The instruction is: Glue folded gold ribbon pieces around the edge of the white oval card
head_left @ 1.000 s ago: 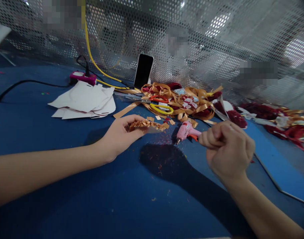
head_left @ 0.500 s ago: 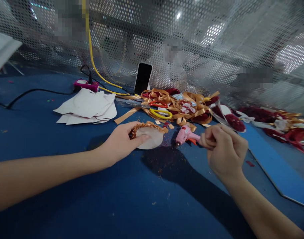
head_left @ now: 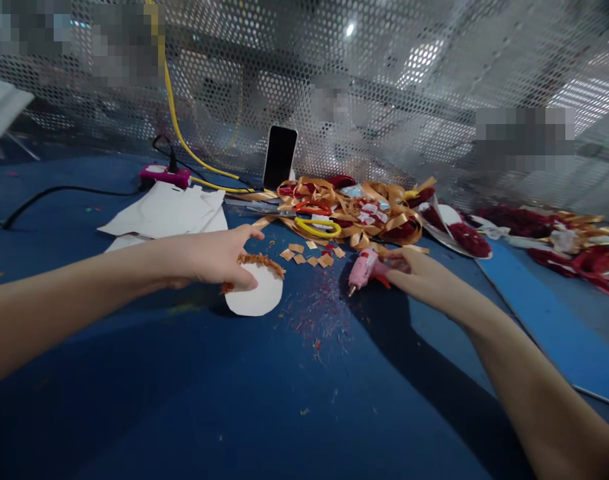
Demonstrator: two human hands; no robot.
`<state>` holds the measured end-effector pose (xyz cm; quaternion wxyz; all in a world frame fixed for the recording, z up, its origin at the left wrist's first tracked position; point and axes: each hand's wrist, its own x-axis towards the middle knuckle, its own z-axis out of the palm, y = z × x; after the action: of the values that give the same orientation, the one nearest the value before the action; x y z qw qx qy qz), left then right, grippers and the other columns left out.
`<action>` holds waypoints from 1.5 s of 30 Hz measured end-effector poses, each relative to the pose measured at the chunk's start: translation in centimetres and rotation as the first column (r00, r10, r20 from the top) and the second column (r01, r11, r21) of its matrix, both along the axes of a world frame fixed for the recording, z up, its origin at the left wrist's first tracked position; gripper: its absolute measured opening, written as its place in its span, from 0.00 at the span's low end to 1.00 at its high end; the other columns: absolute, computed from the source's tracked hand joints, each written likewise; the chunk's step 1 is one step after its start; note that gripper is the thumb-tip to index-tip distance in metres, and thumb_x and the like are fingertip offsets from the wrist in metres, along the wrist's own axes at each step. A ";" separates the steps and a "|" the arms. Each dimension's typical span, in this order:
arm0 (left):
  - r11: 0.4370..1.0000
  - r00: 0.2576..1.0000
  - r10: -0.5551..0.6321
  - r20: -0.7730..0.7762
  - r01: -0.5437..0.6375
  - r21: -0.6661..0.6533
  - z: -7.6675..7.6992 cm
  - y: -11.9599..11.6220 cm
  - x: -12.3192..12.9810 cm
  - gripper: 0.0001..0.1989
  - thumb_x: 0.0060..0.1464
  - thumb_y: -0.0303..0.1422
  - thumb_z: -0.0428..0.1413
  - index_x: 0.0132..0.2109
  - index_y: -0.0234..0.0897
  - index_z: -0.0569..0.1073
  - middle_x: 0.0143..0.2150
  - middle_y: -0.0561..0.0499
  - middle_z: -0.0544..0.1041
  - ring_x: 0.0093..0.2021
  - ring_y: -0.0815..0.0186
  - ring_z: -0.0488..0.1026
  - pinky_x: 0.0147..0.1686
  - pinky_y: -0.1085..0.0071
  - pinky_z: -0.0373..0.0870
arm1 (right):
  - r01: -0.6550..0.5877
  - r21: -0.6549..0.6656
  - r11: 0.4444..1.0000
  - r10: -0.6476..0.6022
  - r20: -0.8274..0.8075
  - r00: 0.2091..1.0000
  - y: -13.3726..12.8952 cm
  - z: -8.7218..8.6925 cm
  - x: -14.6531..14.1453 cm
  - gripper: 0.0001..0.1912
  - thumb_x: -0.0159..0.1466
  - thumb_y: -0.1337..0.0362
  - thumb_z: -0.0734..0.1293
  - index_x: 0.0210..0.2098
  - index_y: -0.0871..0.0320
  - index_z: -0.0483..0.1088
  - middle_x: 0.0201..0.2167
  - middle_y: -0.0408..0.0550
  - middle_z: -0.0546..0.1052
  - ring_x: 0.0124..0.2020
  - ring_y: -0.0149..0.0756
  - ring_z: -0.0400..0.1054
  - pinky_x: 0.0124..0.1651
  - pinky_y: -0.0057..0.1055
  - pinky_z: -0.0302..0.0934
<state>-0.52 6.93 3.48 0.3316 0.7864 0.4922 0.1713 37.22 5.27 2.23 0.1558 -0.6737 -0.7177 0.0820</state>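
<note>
A white paper disc (head_left: 257,298) with a gathered orange ribbon frill (head_left: 263,261) along its upper edge lies on the blue table. My left hand (head_left: 224,257) is over its left side, thumb resting on the disc and index finger stretched out beyond the frill; the other fingers are mostly hidden. To the right, a pink hot glue gun (head_left: 363,268) has its nozzle pointing down and toward me, close to the tabletop. My right hand (head_left: 414,270) has its fingers around the handle. Several small orange ribbon squares (head_left: 312,257) lie between the hands.
Scissors with red and yellow handles (head_left: 318,228) lie before a heap of orange ribbon (head_left: 402,217). White paper pieces (head_left: 159,210), a purple power strip (head_left: 164,175) and a propped phone (head_left: 280,157) stand farther back, before a perforated metal screen (head_left: 384,120). A blue board (head_left: 539,303) lies right.
My left hand has moved left and lowered the frilled disc to the table, its index finger now extended. My right hand's fist has loosened and shifted onto the glue gun's handle. The ribbon squares are uncovered.
</note>
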 end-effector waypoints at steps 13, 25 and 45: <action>0.970 0.978 0.012 -0.207 0.039 0.239 1.3 1.8 0.1 0.21 0.61 0.45 0.50 0.48 0.39 0.80 0.47 0.45 0.82 0.43 0.56 0.78 0.44 0.66 0.69 | -0.006 0.076 0.997 0.009 -0.040 0.999 -0.6 0.6 -0.9 0.20 0.52 0.54 0.69 0.41 0.59 0.76 0.32 0.46 0.78 0.30 0.38 0.70 0.34 0.34 0.59; 0.725 0.779 -0.543 -0.312 0.623 0.293 -1.3 8.2 4.0 0.16 0.63 0.35 0.55 0.55 0.42 0.79 0.54 0.44 0.79 0.53 0.59 0.74 0.53 0.66 0.66 | 0.041 0.259 0.965 -0.009 -0.125 0.992 -1.0 0.1 -2.4 0.17 0.57 0.49 0.67 0.34 0.58 0.72 0.23 0.43 0.69 0.24 0.32 0.59 0.27 0.30 0.50; 0.599 0.777 -0.594 -0.206 0.599 0.531 0.4 1.0 4.3 0.08 0.63 0.30 0.57 0.39 0.40 0.81 0.40 0.51 0.82 0.43 0.64 0.77 0.45 0.69 0.67 | -0.004 0.251 0.968 0.070 -0.256 0.964 -1.0 0.1 -2.6 0.20 0.61 0.47 0.66 0.40 0.58 0.69 0.27 0.44 0.70 0.27 0.34 0.61 0.29 0.31 0.55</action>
<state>3.77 7.95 3.86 0.1169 0.9671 0.1278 0.1864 34.65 4.23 2.38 0.3309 -0.6184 -0.7079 0.0832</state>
